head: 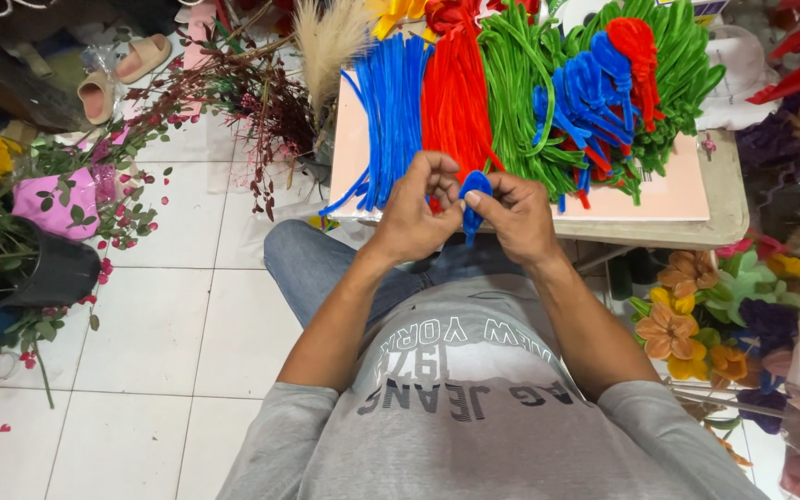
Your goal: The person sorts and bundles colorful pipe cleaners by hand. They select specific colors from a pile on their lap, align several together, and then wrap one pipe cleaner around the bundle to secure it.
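My left hand [416,211] and my right hand [517,216] meet over my lap, both pinching one blue fuzzy wire piece [474,196] bent into a petal-like loop. Just beyond the hands a pale board [678,193] lies on a small table. It carries bundles of blue wires [391,111], red wires [456,93] and green wires [520,74], plus a pile of finished blue loops [590,97] and a red bunch [636,56].
White tiled floor [155,315] spreads to my left, with potted greenery in a black pot [43,268], pink wrapping and red-berried twigs [233,93]. Dried pampas grass [326,42] stands by the table. Handmade orange, yellow and purple flowers [696,324] sit at my right.
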